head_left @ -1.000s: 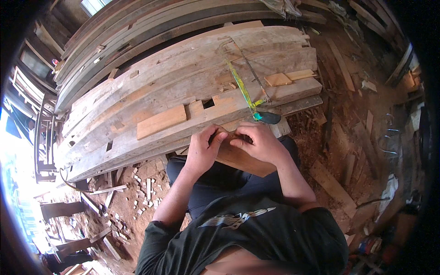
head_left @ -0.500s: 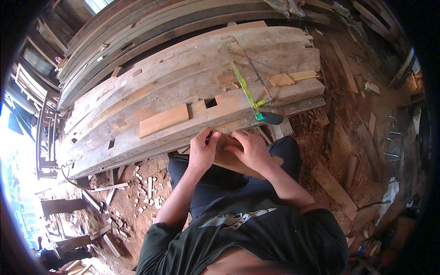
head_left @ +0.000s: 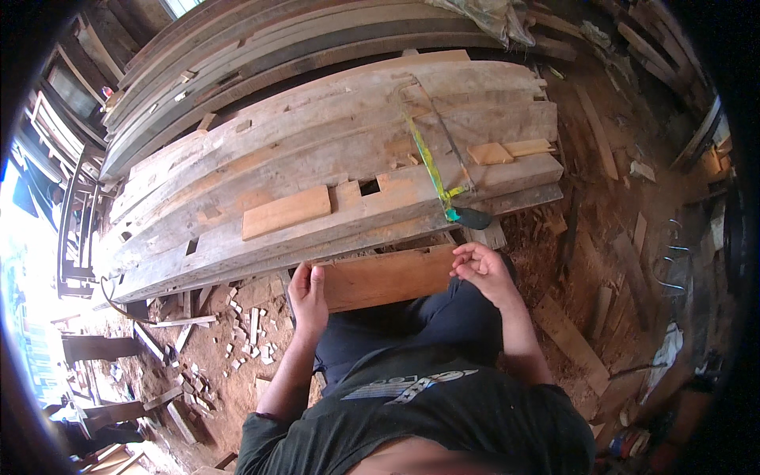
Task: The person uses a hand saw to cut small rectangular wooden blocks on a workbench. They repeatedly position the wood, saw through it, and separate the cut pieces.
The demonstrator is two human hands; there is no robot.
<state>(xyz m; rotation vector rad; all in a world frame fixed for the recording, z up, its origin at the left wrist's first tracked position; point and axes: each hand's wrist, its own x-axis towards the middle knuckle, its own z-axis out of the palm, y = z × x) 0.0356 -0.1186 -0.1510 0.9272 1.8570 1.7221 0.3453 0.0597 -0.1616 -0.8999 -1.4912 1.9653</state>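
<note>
A flat brown wooden board (head_left: 388, 279) lies lengthwise over my lap, just in front of the workbench edge. My left hand (head_left: 309, 296) is closed on its left end, with the thumb up along the near face. At the other end, my right hand (head_left: 481, 271) has its fingers loosely bent and apart, the tips at or very near the board's corner. On the workbench (head_left: 317, 150) beyond lies a frame saw (head_left: 431, 162) with a yellow-green bar and a dark handle (head_left: 473, 218). A shorter planed wooden block (head_left: 286, 212) rests left of the saw.
Two small wood pieces (head_left: 507, 152) lie on the bench's right side, near a square mortise hole (head_left: 370, 187). Long planks (head_left: 261, 47) are stacked behind. Wood offcuts (head_left: 253, 326) litter the floor at left, with scrap boards (head_left: 570, 340) at right.
The board has turned from a slanted position between close hands to lying broadside. My hands have spread apart, left hand leftward and right hand rightward. The right fingers have loosened.
</note>
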